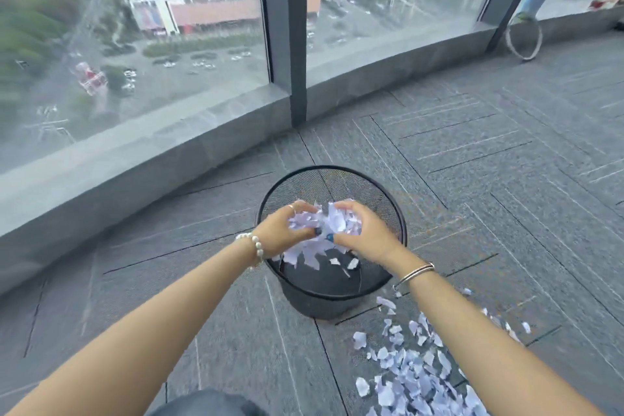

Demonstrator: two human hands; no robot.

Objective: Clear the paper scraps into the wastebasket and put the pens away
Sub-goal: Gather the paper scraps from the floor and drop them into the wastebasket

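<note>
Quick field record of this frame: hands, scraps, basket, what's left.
left hand: cupped around scraps, over the basket
right hand: cupped around the same bunch
held scraps: white bunch between both hands, some bits falling
wastebasket: black mesh, upright on carpet, few scraps visible inside
floor scraps: large pile to the right of the basket, uncleared
pens: none visible

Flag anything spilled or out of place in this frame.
Torn paper scraps lie scattered on the carpet, right of the wastebasket. Left hand and right hand hold a bunch of scraps over it, a few falling in. No pens visible.
</note>
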